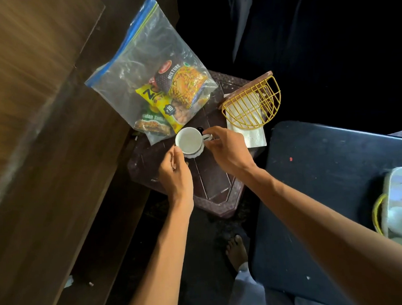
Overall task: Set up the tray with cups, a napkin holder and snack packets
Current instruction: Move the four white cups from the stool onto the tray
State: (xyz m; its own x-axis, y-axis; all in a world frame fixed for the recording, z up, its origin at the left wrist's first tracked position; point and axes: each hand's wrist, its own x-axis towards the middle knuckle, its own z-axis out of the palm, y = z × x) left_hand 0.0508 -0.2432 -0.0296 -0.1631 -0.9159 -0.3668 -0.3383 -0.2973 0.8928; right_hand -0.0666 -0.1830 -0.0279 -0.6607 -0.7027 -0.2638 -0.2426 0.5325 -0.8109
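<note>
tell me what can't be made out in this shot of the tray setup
- Head view: how many cups are stacked; the top cup hides those beneath.
- Head view: the right hand covers the cup handle, so its grip is unclear.
- Head view: the pale container is cut off by the right edge.
- Head view: lower snack packets overlap inside the bag; names partly hidden.

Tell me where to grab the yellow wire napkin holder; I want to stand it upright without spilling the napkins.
Judging by its pose, grip the wooden base edge, coming from the far left side of the napkin holder. It lies tipped, its wire basket bulging toward the right and the white napkins sliding out toward the person. The base looks like the solid part; thin wires would likely flex.
</note>
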